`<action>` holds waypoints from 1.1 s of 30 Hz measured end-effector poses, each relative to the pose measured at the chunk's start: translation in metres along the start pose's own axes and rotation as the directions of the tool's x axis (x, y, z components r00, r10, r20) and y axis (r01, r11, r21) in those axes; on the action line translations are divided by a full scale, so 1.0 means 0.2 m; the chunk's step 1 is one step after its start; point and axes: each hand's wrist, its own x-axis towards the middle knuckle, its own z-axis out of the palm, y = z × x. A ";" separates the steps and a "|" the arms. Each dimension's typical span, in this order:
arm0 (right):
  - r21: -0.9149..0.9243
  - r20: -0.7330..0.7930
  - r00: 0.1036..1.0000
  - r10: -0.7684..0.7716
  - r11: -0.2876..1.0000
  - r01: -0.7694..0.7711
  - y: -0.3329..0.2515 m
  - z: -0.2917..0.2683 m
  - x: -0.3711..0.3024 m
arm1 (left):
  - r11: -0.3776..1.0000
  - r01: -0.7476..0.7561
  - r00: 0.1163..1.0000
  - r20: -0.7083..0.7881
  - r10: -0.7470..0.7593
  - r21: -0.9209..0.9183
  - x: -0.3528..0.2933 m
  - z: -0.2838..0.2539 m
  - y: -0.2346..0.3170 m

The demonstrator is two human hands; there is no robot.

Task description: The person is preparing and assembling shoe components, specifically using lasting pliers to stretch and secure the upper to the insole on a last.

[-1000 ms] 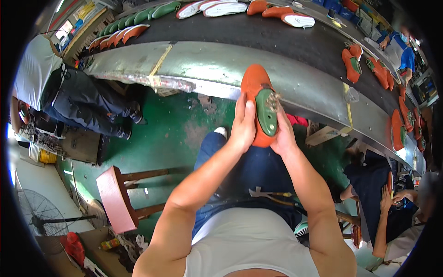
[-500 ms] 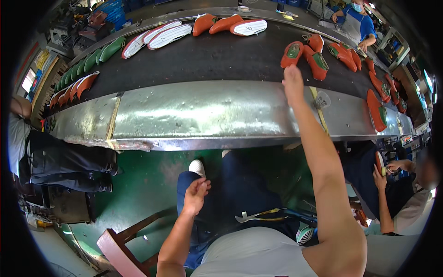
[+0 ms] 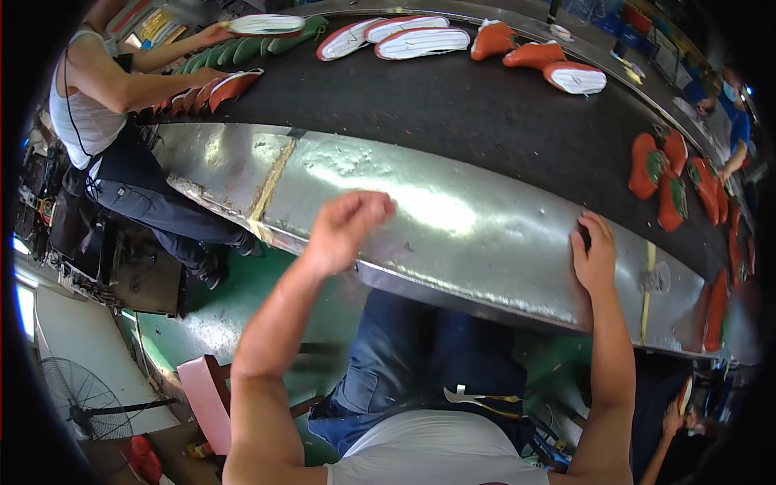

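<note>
Left hand: motion blurs the left hand (image 3: 347,230), its fingers curled over the metal edging (image 3: 485,234); whether fingertips and thumb meet cannot be told, nor whether it touches the metal. Nothing shows in it.
Right hand: the right hand (image 3: 596,255) lies on the edging with fingers a little apart, holding nothing visible; its palm is hidden.
Orange shoes: a trio of orange shoes (image 3: 644,166) with green tongues stands on the dark belt (image 3: 485,121), beyond the right hand and to its right; they partly overlap one another.
Clear cup: the clear cup (image 3: 657,279) sits on the edging right of that hand; its contents are hard to make out.
Right rim: more orange shoes are squeezed and blurred by the lens, some cut off.
Left co-worker: the head is out of frame; one hand holds a white-soled shoe (image 3: 267,25) before the green shoes (image 3: 242,52), partly covering them.
Lower right: another person is mostly cut off.
Writing: a small dark handwritten mark shows on an upturned white sole (image 3: 575,79); no brand or label is readable.
</note>
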 end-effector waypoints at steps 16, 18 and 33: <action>-0.050 0.198 0.970 0.141 0.990 -0.133 -0.12 -0.03 0.11 | 0.823 0.020 0.715 -0.583 0.384 0.567 2.59 -0.58 -0.47; -0.040 0.243 0.957 0.156 0.988 -0.151 -0.10 -0.02 0.10 | 0.864 0.000 0.745 -0.577 0.335 0.503 2.76 -0.64 -0.52; -0.047 0.193 0.975 0.107 0.994 -0.100 -0.15 0.01 0.15 | 0.834 0.197 0.916 -0.400 0.031 0.516 2.48 -0.65 -0.38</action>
